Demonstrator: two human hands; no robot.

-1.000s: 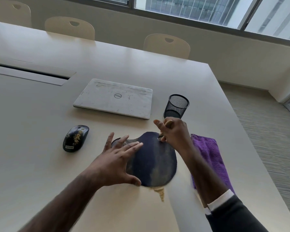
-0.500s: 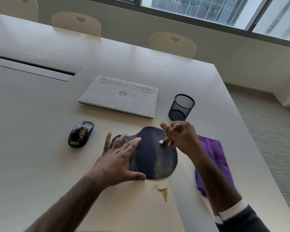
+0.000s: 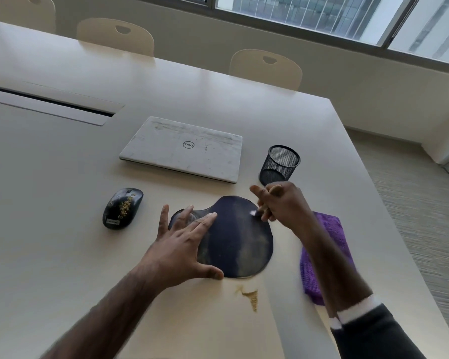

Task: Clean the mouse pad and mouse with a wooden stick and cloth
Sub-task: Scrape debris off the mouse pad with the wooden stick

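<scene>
A dark blue mouse pad (image 3: 240, 237) with dusty streaks lies on the table in front of me. My left hand (image 3: 182, 244) presses flat on its left part with spread fingers. My right hand (image 3: 280, 203) grips a wooden stick (image 3: 271, 190) at the pad's upper right edge; the stick's white tip (image 3: 253, 213) touches the pad. A black mouse (image 3: 123, 208) with yellowish crumbs on top sits left of the pad. Under my right forearm, a purple cloth (image 3: 329, 244) lies right of the pad.
A small pile of tan crumbs (image 3: 250, 297) lies on the table just below the pad. Behind the pad are a closed white laptop (image 3: 184, 149) and a black mesh cup (image 3: 279, 164). The table edge runs along the right; chairs stand at the far side.
My right hand has swept the stick slightly back and to the right along the pad's upper edge. The left hand stays pressed on the pad. The camera shifted a little.
</scene>
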